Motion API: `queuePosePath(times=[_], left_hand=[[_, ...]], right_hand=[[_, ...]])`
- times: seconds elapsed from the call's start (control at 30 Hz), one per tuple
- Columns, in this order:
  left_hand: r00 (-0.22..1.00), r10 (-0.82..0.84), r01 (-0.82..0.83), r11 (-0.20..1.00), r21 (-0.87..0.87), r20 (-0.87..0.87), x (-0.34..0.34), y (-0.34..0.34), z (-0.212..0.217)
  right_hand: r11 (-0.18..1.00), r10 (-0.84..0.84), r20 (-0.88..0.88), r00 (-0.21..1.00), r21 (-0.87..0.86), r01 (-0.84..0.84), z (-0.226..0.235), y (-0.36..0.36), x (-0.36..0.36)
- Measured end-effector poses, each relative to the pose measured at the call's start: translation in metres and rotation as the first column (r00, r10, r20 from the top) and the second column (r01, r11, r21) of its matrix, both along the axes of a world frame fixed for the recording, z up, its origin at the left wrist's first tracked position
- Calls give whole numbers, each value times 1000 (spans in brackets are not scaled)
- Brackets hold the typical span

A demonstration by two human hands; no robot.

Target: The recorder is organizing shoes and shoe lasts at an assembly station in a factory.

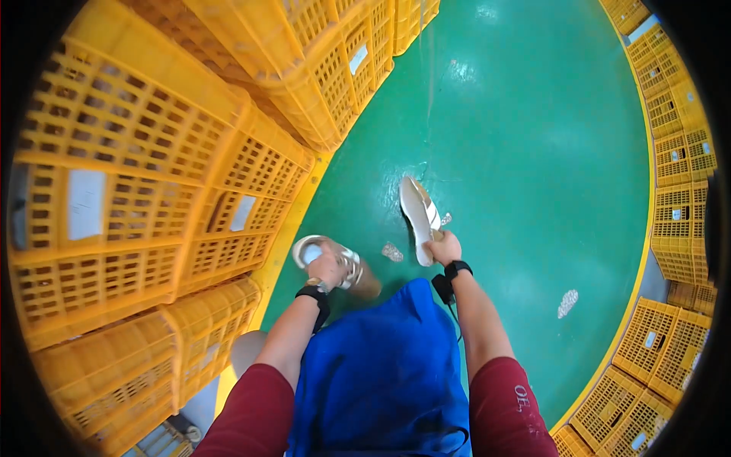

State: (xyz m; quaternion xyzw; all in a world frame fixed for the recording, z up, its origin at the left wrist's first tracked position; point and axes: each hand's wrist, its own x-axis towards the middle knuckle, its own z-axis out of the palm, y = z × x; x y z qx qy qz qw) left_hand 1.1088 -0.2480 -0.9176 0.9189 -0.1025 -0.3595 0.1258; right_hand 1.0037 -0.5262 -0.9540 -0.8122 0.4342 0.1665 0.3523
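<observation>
My left hand (326, 265) is closed around a tan and white sneaker (352, 268), which is slightly blurred. Its pale opening faces up beside my fingers, and its brown toe points down to the right. In my right hand (445, 248) is a second shoe (416, 213), gripped by its lower end. This one is tilted on its side, with a long pale sole along the left and a tan upper with a white stripe on the right. The two shoes are apart, both in front of my blue apron (381, 365).
Stacked yellow plastic crates (129, 190) with white labels rise close on my left. More yellow crates (678, 221) line the far right. Between them runs a green floor (533, 152) with yellow edge lines and speckled footprint-shaped marks (567, 303).
</observation>
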Motion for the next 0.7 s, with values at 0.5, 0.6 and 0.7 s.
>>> queuePosePath(times=[0.5, 0.6, 0.7], left_hand=[[529, -177, -849, -117, -516, -830, -99, -133, 697], [993, 42, -118, 165, -979, -113, -94, -135, 756], [998, 59, -24, 464, -885, 3, -72, -109, 801]], right_hand=[[768, 584, 512, 630, -600, -224, 713, 68, -90], [723, 669, 651, 358, -681, -113, 763, 66, -75], [680, 728, 609, 314, -585, -442, 802, 63, -48]])
